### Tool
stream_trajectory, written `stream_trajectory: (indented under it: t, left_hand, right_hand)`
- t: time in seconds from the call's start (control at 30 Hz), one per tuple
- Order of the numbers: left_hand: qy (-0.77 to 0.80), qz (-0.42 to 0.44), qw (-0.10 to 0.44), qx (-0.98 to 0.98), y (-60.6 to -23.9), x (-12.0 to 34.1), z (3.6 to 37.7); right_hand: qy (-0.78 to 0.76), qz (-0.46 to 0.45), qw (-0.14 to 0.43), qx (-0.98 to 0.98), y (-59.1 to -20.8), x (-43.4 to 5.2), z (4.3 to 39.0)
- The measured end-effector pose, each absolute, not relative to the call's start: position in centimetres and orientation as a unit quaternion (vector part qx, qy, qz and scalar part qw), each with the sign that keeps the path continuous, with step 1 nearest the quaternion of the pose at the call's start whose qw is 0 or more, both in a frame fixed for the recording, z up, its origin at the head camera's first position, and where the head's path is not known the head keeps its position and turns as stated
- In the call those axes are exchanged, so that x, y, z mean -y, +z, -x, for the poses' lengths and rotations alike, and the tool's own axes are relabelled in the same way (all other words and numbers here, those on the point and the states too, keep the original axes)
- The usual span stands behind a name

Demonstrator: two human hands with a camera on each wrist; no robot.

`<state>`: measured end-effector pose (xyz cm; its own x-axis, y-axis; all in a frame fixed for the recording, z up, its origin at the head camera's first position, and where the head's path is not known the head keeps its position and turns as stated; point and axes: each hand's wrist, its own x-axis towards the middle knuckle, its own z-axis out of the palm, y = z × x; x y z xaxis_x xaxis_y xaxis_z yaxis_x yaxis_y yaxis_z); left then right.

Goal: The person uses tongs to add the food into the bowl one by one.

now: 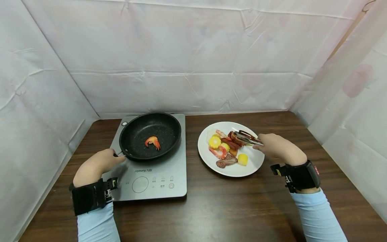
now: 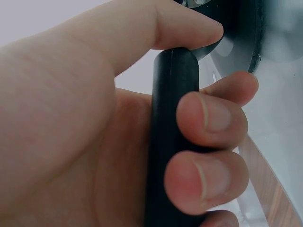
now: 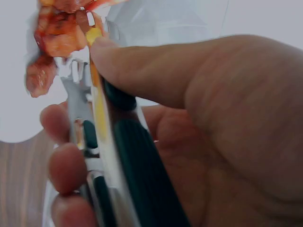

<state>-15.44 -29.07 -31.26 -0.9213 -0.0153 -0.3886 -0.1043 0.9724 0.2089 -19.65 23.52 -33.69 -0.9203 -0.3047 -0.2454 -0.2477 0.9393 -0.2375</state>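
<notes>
My left hand (image 1: 99,164) grips the black handle (image 2: 170,142) of a black frying pan (image 1: 150,135) that sits on a grey induction cooker (image 1: 151,174). One orange shrimp (image 1: 153,141) lies in the pan. My right hand (image 1: 276,146) holds metal tongs (image 1: 248,137) with dark grips (image 3: 137,165), their tips over a white plate (image 1: 231,149). The plate carries shrimp, corn pieces (image 1: 214,142), sausages and meat slices. In the right wrist view the tongs' tips reach reddish food (image 3: 61,33).
A dark wooden table (image 1: 229,208) bears everything. White sheeting (image 1: 187,60) walls it in at the back and on both sides. The cooker's control panel (image 1: 151,183) faces me.
</notes>
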Motion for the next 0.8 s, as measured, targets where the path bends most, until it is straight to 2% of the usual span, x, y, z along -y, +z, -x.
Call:
stream_trajectory:
  t: [0.27, 0.8]
  left_hand:
    - [0.115, 0.035, 0.192, -0.974, -31.19, 28.81, 15.28]
    - [0.122, 0.040, 0.193, -0.973, -30.87, 28.64, 15.22]
  right_hand:
    - [-0.081, 0.172, 0.079, -0.979, -33.97, -23.22, 19.84]
    - [-0.082, 0.172, 0.052, -0.980, -34.07, -23.56, 19.89]
